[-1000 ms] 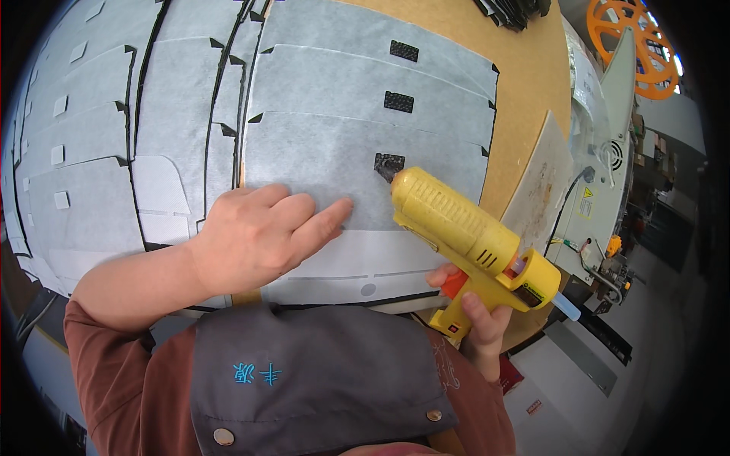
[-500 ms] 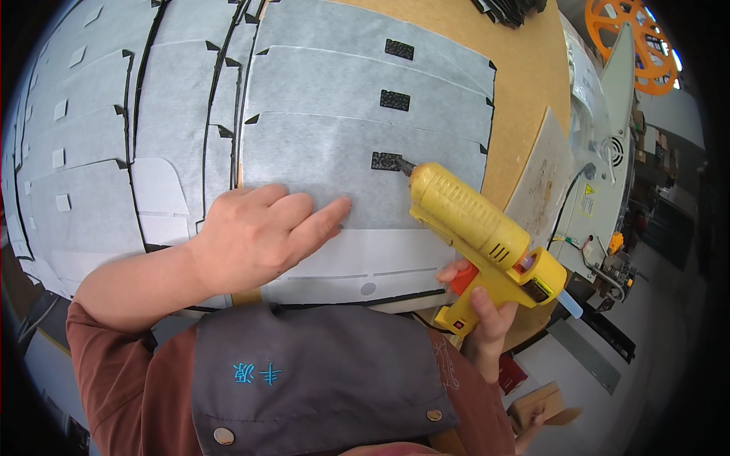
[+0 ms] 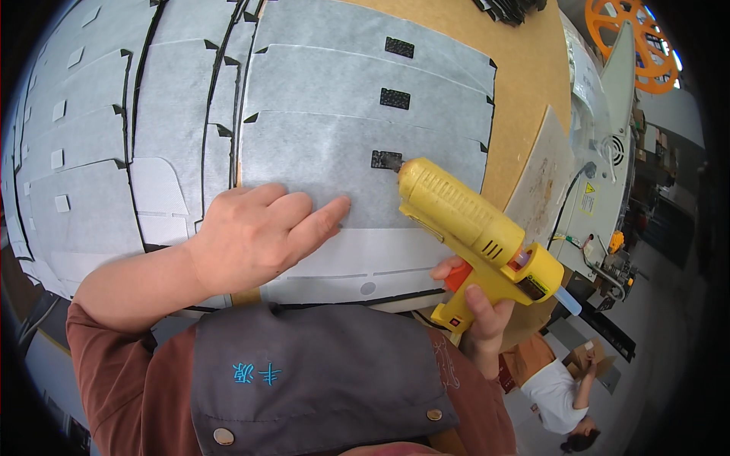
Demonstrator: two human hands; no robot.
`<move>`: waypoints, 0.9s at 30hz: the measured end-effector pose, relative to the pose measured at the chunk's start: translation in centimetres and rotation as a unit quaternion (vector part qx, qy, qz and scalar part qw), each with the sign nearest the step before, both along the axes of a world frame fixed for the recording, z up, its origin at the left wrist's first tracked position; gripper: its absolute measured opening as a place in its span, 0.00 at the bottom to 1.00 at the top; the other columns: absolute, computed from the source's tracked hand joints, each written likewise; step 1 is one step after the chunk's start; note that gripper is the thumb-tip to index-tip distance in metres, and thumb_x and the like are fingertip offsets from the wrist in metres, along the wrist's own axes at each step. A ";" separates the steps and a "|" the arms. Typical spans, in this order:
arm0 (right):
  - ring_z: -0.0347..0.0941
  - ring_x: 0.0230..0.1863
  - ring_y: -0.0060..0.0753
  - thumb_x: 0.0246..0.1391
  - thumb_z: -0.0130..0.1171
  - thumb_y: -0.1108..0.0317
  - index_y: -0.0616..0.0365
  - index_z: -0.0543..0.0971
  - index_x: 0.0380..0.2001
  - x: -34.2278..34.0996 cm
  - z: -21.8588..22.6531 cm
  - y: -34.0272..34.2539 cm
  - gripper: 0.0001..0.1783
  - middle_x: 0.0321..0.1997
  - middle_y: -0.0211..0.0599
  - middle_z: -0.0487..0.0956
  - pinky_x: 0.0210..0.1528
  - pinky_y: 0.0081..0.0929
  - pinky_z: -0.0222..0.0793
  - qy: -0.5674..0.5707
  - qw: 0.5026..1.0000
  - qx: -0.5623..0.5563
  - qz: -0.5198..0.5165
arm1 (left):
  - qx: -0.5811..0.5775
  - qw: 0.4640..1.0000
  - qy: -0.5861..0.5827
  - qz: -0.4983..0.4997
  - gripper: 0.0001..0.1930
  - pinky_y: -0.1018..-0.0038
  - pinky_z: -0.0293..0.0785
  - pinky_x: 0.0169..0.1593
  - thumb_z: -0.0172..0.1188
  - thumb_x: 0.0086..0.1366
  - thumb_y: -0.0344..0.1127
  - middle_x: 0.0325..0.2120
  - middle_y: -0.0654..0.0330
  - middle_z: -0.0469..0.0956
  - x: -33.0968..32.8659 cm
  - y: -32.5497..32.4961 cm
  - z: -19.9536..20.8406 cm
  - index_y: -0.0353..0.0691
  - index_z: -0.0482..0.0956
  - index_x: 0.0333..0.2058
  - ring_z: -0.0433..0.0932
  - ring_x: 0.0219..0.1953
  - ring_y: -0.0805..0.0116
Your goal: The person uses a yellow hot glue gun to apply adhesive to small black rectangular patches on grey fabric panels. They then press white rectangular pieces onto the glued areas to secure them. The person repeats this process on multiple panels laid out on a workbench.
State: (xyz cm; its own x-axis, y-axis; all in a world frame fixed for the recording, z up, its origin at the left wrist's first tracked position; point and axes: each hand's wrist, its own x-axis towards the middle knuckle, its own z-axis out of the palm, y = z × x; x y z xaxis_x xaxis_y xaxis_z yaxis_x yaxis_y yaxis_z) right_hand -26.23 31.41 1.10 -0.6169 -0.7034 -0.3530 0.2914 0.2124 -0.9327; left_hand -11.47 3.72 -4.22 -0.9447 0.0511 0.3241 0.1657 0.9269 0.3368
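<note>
In my right hand (image 3: 487, 315) is a yellow hot glue gun (image 3: 464, 213), its handle gripped and a finger at the red trigger. A translucent glue stick (image 3: 567, 301) pokes out of its back end. The nozzle is over the right part of a small black textured patch (image 3: 382, 159) on a pale grey sheet (image 3: 319, 171). Whether the tip touches the patch, I cannot tell. My left hand (image 3: 255, 232) rests on the same sheet, index finger stretched out and the others bent, holding nothing. Two similar black patches (image 3: 395, 99) lie farther up on overlapping sheets.
More black-edged sheets (image 3: 76, 220) with small white squares cover the left. A brown board (image 3: 525, 83) lies under the sheets, with a stained plate (image 3: 536, 178) at right. Beyond stand a grey machine (image 3: 597, 205) and an orange reel (image 3: 635, 38). Another person (image 3: 559, 395) handles a cardboard box at lower right.
The glue gun has shifted slightly left, its nozzle farther over the black patch. My left hand stays put. The other person has come further into view at lower right.
</note>
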 end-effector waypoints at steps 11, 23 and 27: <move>0.76 0.48 0.43 0.56 0.57 0.69 0.69 0.62 0.61 -0.1 -0.2 1.4 0.31 0.46 0.52 0.78 0.55 0.40 0.70 -0.005 1.000 0.004 -0.020 | 0.007 1.000 0.001 -0.003 0.23 0.76 0.60 0.18 0.70 0.52 0.35 0.17 0.69 0.59 0.0 0.0 -0.1 0.45 0.80 0.49 0.63 0.17 0.75; 0.76 0.47 0.41 0.56 0.57 0.70 0.70 0.62 0.60 0.2 -0.3 1.7 0.31 0.46 0.53 0.77 0.53 0.37 0.71 -0.002 1.000 -0.002 0.000 | 0.007 1.000 -0.006 -0.002 0.23 0.76 0.60 0.18 0.70 0.52 0.35 0.17 0.69 0.60 0.0 0.0 -0.1 0.45 0.80 0.49 0.63 0.17 0.75; 0.76 0.47 0.40 0.56 0.57 0.70 0.71 0.62 0.60 0.2 0.1 0.6 0.30 0.46 0.53 0.77 0.53 0.36 0.71 0.003 1.000 0.000 -0.003 | 0.009 1.000 -0.004 -0.002 0.23 0.76 0.60 0.18 0.69 0.52 0.35 0.17 0.69 0.60 -0.1 0.0 -0.1 0.45 0.80 0.49 0.63 0.17 0.75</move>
State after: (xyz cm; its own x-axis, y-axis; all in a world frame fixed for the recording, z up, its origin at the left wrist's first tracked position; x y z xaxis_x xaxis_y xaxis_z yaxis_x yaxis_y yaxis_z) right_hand -26.01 32.05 1.21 -0.6232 -0.6999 -0.3488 0.2865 0.2107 -0.9346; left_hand -11.58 3.68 -4.27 -0.9467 0.0497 0.3183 0.1674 0.9200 0.3543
